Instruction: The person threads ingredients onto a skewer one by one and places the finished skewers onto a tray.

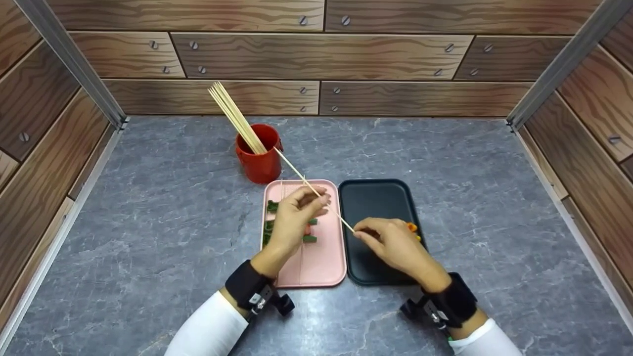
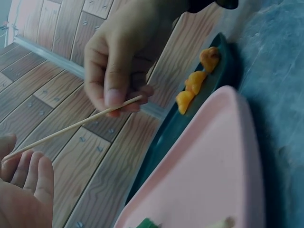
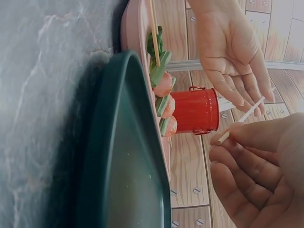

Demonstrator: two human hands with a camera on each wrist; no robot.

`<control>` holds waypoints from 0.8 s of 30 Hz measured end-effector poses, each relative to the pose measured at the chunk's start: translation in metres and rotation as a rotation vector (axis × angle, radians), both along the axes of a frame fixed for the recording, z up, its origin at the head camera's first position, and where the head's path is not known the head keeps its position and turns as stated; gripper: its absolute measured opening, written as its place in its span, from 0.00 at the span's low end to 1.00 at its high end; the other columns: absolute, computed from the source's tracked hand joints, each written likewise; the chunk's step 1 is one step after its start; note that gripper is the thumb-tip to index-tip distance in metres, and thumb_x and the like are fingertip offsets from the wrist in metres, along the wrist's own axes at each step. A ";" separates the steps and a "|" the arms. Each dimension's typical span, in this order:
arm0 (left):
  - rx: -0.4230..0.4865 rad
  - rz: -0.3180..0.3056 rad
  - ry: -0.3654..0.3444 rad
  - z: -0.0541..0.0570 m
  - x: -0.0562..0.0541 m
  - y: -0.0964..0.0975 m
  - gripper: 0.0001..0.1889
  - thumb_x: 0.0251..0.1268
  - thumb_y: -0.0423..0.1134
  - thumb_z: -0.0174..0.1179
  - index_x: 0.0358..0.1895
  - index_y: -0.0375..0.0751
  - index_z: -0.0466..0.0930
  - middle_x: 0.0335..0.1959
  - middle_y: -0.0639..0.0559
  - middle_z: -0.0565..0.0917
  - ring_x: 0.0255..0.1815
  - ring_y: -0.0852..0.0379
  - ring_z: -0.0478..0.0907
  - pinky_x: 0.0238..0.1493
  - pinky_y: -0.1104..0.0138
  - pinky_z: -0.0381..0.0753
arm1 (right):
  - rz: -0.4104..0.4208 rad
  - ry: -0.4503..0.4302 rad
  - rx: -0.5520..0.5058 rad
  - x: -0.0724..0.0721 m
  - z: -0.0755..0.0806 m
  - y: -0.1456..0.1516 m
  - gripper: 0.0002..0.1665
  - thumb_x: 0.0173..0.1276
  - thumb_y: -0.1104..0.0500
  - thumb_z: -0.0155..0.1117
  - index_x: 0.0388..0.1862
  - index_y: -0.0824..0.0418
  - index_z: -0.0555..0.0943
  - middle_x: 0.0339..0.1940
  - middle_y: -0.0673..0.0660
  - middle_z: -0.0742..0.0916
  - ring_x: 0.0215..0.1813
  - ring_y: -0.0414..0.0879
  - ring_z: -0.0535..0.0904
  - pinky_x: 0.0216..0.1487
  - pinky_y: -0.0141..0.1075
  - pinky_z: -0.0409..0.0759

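Note:
A thin wooden skewer (image 1: 293, 168) slants between the two hands above the trays. My left hand (image 1: 295, 213) pinches it around mid-length with thumb and fingertips, over the pink tray (image 1: 324, 269). At its lower end, my right hand (image 1: 398, 243) grips the skewer between thumb and index finger, over the dark tray (image 1: 373, 200). Green pieces (image 3: 164, 66) and reddish chunks (image 3: 164, 84) lie threaded on skewers in the pink tray, partly hidden by the left hand in the head view. Several orange-yellow pieces (image 2: 194, 81) sit along the dark tray's edge, mostly behind the right hand in the head view.
Behind the pink tray stands a red pail (image 1: 262, 165) with a bundle of skewers (image 1: 237, 118) leaning left out of it. The two trays lie side by side on a grey marbled table (image 1: 163, 198). Wood-patterned walls (image 1: 321, 54) enclose the back and sides.

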State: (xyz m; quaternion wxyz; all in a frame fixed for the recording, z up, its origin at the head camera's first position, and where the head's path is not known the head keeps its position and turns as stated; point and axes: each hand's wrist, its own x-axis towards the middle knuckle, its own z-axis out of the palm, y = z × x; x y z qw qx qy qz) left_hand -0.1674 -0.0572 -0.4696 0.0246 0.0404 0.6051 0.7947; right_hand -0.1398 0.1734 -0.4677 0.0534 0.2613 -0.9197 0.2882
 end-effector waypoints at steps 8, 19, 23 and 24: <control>-0.053 -0.136 0.001 -0.006 0.011 0.013 0.16 0.72 0.29 0.64 0.57 0.19 0.81 0.49 0.36 0.90 0.46 0.60 0.87 0.51 0.65 0.91 | -0.009 -0.039 -0.099 0.001 0.002 -0.002 0.05 0.74 0.58 0.71 0.43 0.57 0.90 0.34 0.47 0.91 0.35 0.34 0.82 0.39 0.30 0.84; -0.082 -0.194 0.020 -0.007 0.016 0.016 0.16 0.76 0.29 0.60 0.59 0.18 0.80 0.47 0.37 0.91 0.45 0.66 0.87 0.56 0.62 0.90 | -0.056 -0.075 -0.162 -0.002 0.009 0.004 0.06 0.73 0.58 0.71 0.45 0.57 0.90 0.39 0.50 0.94 0.39 0.39 0.88 0.43 0.34 0.88; -0.117 -0.192 0.006 -0.003 0.017 0.010 0.16 0.76 0.29 0.61 0.59 0.19 0.80 0.50 0.32 0.89 0.41 0.67 0.87 0.52 0.64 0.91 | -0.150 -0.105 -0.176 -0.006 0.015 0.019 0.08 0.73 0.60 0.71 0.48 0.60 0.89 0.44 0.54 0.94 0.42 0.46 0.90 0.46 0.34 0.88; -0.130 -0.191 -0.001 -0.002 0.017 0.009 0.16 0.76 0.29 0.61 0.59 0.19 0.81 0.51 0.30 0.88 0.40 0.67 0.87 0.51 0.65 0.91 | -0.173 -0.116 -0.175 -0.007 0.017 0.023 0.08 0.74 0.60 0.70 0.49 0.60 0.89 0.44 0.55 0.94 0.42 0.46 0.90 0.46 0.33 0.88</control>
